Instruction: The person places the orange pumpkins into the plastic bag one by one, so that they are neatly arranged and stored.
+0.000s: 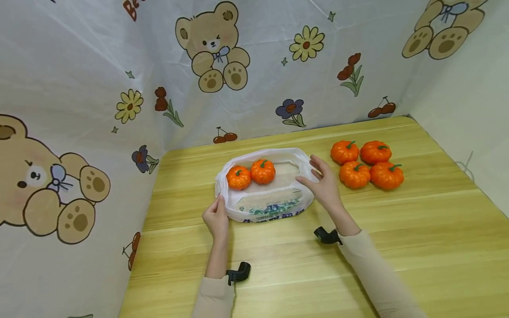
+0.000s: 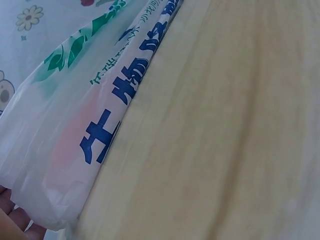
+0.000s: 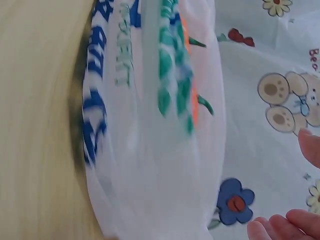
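Note:
A white plastic bag [image 1: 274, 190] with blue and green print lies on the table, its mouth spread wide. Two small orange pumpkins [image 1: 263, 171] sit inside it, towards the left. My left hand [image 1: 216, 218] pinches the bag's left rim between thumb and fingers; in the left wrist view only the fingers [image 2: 17, 217] show at the lower corner, against the plastic. At the right rim my right hand [image 1: 327, 185] is spread, thumb and fingers apart. The right wrist view has its fingertips [image 3: 280, 227] off to the side of the bag with nothing held.
Several more orange pumpkins [image 1: 366, 163] stand grouped on the wooden table [image 1: 278, 265], right of the bag. Behind the table hangs a white cloth [image 1: 262, 79] printed with bears and flowers. A pale wall [image 1: 473, 97] borders the right side.

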A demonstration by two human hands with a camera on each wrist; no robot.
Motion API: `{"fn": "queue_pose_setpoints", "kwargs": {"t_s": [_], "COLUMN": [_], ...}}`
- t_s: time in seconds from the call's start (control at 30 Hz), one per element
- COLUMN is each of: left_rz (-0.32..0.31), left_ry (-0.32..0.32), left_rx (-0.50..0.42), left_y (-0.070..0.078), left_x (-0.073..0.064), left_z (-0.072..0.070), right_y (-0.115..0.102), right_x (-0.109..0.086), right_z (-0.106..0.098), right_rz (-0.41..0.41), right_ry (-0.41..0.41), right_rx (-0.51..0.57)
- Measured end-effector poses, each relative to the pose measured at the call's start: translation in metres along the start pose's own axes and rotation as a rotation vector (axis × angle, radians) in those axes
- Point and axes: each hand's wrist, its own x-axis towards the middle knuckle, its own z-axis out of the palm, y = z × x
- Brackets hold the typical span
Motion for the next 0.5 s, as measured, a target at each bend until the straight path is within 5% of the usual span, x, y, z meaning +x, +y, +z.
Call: {"fn": "queue_pose_setpoints", "kwargs": {"t_s": [0.23, 0.37, 0.5], "left_rz": [-0.002, -0.001, -0.005], "left_ry": [0.012, 0.010, 0.010], "left_rx": [0.000, 0.002, 0.002], "left_y": [0.001, 0.001, 0.002], "left_x": [0.000, -0.001, -0.001], "left_z": [-0.001, -0.001, 0.000], "right_y": [-0.001, 0.003, 0.009], "right_x": [-0.006, -0.009, -0.009], "right_z": [-0.055, -0.089, -0.124], "right_rz": [-0.008, 0.056, 0.157], "right_ry": [0.153, 0.267, 0.391], "right_rx": [-0.014, 0.020, 0.170]}}
